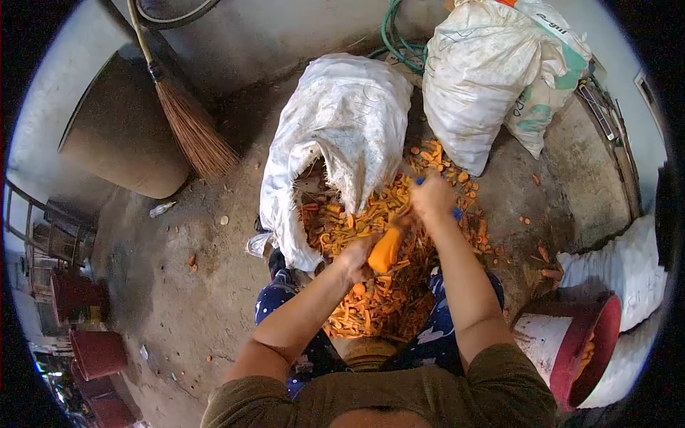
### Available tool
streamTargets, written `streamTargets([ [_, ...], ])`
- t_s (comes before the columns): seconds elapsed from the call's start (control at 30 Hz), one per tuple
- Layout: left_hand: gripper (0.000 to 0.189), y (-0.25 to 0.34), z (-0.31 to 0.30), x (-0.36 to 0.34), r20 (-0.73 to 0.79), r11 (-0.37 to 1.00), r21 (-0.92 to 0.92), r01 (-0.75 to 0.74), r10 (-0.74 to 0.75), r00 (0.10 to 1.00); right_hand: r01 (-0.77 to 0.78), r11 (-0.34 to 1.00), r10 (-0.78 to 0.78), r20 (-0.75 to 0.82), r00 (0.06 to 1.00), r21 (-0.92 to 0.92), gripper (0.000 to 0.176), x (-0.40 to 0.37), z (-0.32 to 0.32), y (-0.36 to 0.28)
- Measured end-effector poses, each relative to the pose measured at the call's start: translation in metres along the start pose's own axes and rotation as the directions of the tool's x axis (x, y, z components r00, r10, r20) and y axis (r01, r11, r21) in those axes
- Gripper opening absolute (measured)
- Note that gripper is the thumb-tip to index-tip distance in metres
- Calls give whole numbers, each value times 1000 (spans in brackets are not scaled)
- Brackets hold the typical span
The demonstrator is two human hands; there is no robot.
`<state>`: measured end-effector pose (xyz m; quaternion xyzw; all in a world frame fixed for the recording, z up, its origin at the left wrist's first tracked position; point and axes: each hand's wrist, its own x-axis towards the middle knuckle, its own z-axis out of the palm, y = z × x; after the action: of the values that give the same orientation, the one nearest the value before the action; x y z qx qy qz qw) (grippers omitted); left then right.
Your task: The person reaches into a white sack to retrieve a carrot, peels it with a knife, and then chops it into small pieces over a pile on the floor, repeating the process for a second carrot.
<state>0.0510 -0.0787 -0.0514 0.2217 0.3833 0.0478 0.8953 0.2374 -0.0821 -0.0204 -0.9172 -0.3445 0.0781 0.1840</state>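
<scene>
My left hand (359, 258) is closed on a thick orange carrot (385, 251), holding it over a heap of orange carrot pieces (365, 312) between my legs. Higher and to the right, my right hand (432, 198) is closed round something with blue ends, mostly hidden by the fingers and blurred. It is near the carrot's upper end. Just beyond my hands lies an open white woven sack (342, 107), its torn mouth facing me, with carrot pieces spilling at the opening.
Full white sacks (474, 78) stand at the back right. A broom (189, 125) leans by a large brown container (121, 128) at the left. A red and white bucket (553, 339) lies at the lower right; red tubs (98, 353) stand at the lower left.
</scene>
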Motion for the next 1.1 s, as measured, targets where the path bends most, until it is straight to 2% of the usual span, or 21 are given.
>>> streamTargets([
  [0.03, 37, -3, -4, 0, 79, 999, -48, -12, 16, 997, -27, 1000, 27, -31, 999, -1, 43, 9, -9, 11],
  [0.07, 38, -3, -10, -2, 157, 1000, -5, 2, -1, 988, -147, 988, 144, -54, 988, -49, 38, 18, -11, 19],
  [0.1, 38, -3, -13, -2, 155, 1000, -2, 4, -4, 988, -150, 988, 148, -52, 988, -46, 38, 25, -13, 29],
  [0.17, 38, 0, -19, 1, 93, 999, -49, -13, 18, 995, -264, 964, 265, 69, 962, -30, 42, 35, -14, 41],
  [0.23, 37, 7, -7, -2, 51, 995, -92, -44, 49, 997, -287, 957, 284, 86, 955, 26, 39, 14, -30, 12],
  [0.3, 35, 9, -3, 0, -20, 970, -238, -55, 52, 998, 9, 998, -8, -15, 1000, 60, 38, -4, -24, -4],
  [0.4, 32, 5, -6, 9, -25, 972, -212, -97, 94, 995, 187, 965, -210, 113, 971, 182, 42, -25, -15, -17],
  [0.43, 30, 6, -5, 10, -28, 973, -197, -121, 117, 993, 273, 955, -282, 72, 957, 114, 39, -31, -9, -22],
  [0.5, 30, 10, 9, -3, -57, 978, -170, -118, 110, 992, 260, 965, -263, 177, 948, 39, 42, -32, -12, -25],
  [0.57, 30, 7, 9, 0, -85, 984, -143, -111, 99, 991, 253, 967, -253, 184, 950, 24, 43, -31, -5, -23],
  [0.67, 32, -6, -8, 21, -36, 977, -157, -142, 138, 990, 252, 968, -248, 181, 952, 3, 44, -31, -5, -22],
  [0.73, 31, 2, 6, 10, -113, 993, -107, -58, 46, 993, 253, 967, -249, 168, 954, -1, 44, -28, -2, -18],
  [0.8, 31, 3, 7, 1, -76, 998, -58, -33, 29, 997, 92, 993, -88, 44, 995, -75, 43, -9, 9, -4],
  [0.83, 31, 2, 5, -3, -40, 1000, -7, -8, 8, 999, -8, 999, 8, -8, 1000, -39, 41, 7, 4, 10],
  [0.87, 32, -8, -6, 1, 71, 996, -85, -39, 45, 996, -148, 988, 147, 30, 989, 33, 44, 20, -10, 23],
  [0.9, 32, -7, -8, -1, 69, 996, -81, -34, 40, 997, -257, 963, 264, 88, 960, -83, 41, 38, -6, 43],
  [0.93, 32, -6, -11, -4, 110, 993, -117, -22, 35, 993, -300, 953, 302, 63, 951, -47, 39, 47, 2, 60],
  [0.97, 33, -3, -12, -5, 152, 988, -153, -14, 38, 988, -299, 953, 301, 61, 952, -42, 39, 48, 5, 59],
  [1.03, 33, 6, -7, -9, 125, 984, -174, -37, 60, 990, -272, 960, 270, 50, 962, 59, 40, 40, -2, 46],
  [1.07, 34, 11, -3, -11, 95, 980, -193, -52, 71, 993, -133, 988, 136, -35, 990, 82, 41, 26, -6, 32],
  [1.1, 34, 13, -2, -12, 64, 975, -213, -64, 80, 995, -129, 989, 132, -30, 991, 78, 41, 15, -8, 18],
])
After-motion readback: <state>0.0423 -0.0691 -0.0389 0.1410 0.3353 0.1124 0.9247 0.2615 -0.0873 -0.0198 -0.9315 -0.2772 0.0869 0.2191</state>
